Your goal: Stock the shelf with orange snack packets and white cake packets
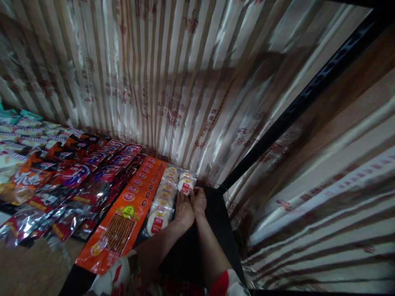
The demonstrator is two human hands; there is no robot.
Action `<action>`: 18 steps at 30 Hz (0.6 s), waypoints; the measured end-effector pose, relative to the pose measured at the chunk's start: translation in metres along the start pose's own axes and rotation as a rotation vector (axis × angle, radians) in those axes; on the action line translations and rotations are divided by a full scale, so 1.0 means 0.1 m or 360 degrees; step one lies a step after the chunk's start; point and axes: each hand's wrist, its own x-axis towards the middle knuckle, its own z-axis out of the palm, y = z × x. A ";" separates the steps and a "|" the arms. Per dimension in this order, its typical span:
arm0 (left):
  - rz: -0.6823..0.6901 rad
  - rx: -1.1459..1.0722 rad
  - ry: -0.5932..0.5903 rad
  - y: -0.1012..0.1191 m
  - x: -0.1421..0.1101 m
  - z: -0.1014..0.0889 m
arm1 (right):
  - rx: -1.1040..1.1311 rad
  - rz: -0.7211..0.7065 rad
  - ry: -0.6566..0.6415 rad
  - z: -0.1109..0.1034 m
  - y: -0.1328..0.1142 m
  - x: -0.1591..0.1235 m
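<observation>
A clear packet of round white rice crackers [186,181] with a red label lies at the far right corner of the black shelf. My left hand [184,211] is at its near end, fingers close together on the wrapper. Beside it my right hand [199,200] pinches the packet's near right edge. The undersides of my fingertips are partly hidden. Just left of both hands runs a row of overlapping rice cracker packets [163,196], the nearest one lying flat with its red label showing.
A long orange bag of brown sticks [132,201] lies left of the crackers. Further left are red snack packets [101,176], orange bags [32,174] and pale packs [18,144]. A striped curtain [148,82] hangs behind, and a black post [277,127] slants up at the right.
</observation>
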 end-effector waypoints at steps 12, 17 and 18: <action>0.0255 0.0125 0.0058 0.01 -0.34 -0.05 | 0.0074 -0.0068 0.0118 -0.17 0.09 -0.32; 0.0305 0.0166 0.0024 -0.03 -0.54 -0.08 | -0.0026 -0.0004 -0.0069 -0.33 0.03 -0.54; 0.0310 0.0176 0.0027 -0.03 -0.59 -0.09 | -0.0033 0.0012 -0.0095 -0.35 0.02 -0.58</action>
